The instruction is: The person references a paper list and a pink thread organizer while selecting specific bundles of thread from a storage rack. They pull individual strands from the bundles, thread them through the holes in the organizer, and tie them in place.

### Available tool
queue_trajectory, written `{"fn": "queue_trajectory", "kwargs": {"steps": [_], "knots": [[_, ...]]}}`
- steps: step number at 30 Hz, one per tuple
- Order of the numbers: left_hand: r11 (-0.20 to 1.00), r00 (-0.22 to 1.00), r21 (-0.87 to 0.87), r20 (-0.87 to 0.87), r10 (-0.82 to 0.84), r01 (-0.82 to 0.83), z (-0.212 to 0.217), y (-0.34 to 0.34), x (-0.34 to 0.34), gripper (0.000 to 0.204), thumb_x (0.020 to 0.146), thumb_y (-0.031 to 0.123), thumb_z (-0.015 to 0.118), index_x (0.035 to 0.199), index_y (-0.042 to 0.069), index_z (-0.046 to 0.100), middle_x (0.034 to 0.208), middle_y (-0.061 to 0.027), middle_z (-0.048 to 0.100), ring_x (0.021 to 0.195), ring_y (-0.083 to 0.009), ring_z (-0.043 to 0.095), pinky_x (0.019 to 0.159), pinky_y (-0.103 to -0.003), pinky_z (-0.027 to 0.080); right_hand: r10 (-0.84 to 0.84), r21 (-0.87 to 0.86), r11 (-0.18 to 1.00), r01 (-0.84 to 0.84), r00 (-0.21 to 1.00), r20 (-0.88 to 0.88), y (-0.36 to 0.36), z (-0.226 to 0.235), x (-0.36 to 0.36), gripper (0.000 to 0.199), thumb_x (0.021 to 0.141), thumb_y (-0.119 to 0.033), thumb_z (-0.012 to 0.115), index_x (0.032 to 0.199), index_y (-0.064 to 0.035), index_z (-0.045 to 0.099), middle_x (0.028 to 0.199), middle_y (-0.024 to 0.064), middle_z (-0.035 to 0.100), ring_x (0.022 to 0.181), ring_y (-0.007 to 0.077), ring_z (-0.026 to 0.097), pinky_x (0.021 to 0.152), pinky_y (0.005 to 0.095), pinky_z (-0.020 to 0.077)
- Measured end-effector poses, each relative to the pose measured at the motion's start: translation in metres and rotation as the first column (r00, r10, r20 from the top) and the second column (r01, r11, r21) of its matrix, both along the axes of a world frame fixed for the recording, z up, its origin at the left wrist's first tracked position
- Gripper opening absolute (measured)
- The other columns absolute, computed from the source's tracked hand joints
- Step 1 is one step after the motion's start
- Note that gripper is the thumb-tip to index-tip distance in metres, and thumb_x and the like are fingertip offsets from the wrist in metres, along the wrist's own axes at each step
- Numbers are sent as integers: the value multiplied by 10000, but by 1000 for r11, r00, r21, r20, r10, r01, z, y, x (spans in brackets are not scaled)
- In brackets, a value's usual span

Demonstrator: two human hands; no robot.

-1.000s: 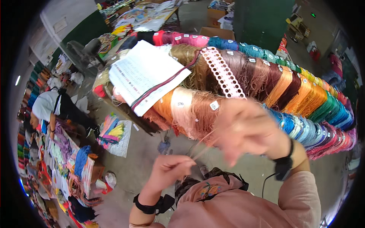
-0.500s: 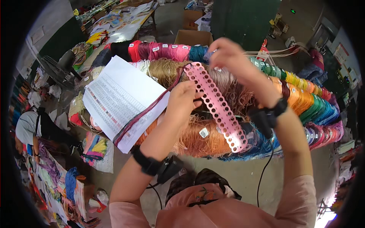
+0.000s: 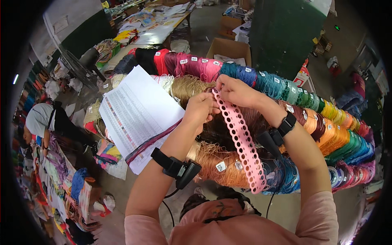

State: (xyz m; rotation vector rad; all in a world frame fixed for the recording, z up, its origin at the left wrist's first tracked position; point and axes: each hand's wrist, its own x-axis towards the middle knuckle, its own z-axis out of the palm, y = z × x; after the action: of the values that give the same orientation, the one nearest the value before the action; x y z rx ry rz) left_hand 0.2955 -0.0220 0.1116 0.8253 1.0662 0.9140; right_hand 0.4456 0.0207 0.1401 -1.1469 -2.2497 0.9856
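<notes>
A pink perforated thread card (image 3: 241,141), a long strip with round holes along both edges, hangs at a slant over the skeins. My left hand (image 3: 199,109) is closed on its upper end. At that same end, the fingers of my right hand (image 3: 237,92) are pinched together; what lies between them is too small to make out. Dark red and purple embroidery threads (image 3: 151,142) trail from near my left hand across white printed sheets (image 3: 136,108). Under the card lie brown and orange skeins (image 3: 218,157).
Rows of labelled thread skeins (image 3: 326,134) in many colours stretch to the right. Behind them stand an open cardboard box (image 3: 228,50) and a dark green pillar (image 3: 281,36). Another person (image 3: 43,118) bends over a thread-covered table at the left. A fan (image 3: 75,67) stands beyond.
My right hand has come down from above the far skeins to the card's upper end. The card's lower end has swung toward me. The whole view has shifted slightly.
</notes>
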Motion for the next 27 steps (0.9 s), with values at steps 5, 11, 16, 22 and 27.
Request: {"fn": "queue_trajectory", "kwargs": {"steps": [5,11,16,22,27], "knots": [[1000,992,-5,128,-1,2,-11,4,-4,127,812,147,453,898,67,502,712,0,520,583,-71,480,460,-182,331,111,177,977,-116,993,35,1,2,0,153,711,-17,431,858,-18,387,552,74,499,497,144,504,467,263,379],[997,983,-55,181,-38,48,-13,11,-7,67,800,112,467,831,84,519,679,33,502,520,-22,426,417,-128,328,94,104,990,-95,995,14,-2,7,-4,217,646,7,443,857,-14,398,604,132,528,595,285,541,531,348,409],[995,997,65,7,76,-77,-11,2,-4,105,796,100,470,887,61,508,677,34,488,502,-20,406,398,-136,299,117,247,963,-108,993,-22,1,-5,0,173,696,7,424,862,-21,388,560,93,518,514,211,543,490,301,401],[989,569,-133,819,69,71,10,-17,-27,181,801,43,409,968,43,477,597,39,429,427,-20,343,386,-139,295,43,302,953,5,987,-153,-5,-19,9,166,696,8,431,853,-33,398,584,96,513,541,193,537,495,299,397],[965,939,105,227,-260,242,11,-8,-4,184,798,115,434,950,32,497,624,9,496,394,-18,342,371,-153,302,7,40,999,7,939,-343,-7,-22,6,162,710,-2,433,861,-46,392,605,70,508,541,126,507,492,276,392]]}}
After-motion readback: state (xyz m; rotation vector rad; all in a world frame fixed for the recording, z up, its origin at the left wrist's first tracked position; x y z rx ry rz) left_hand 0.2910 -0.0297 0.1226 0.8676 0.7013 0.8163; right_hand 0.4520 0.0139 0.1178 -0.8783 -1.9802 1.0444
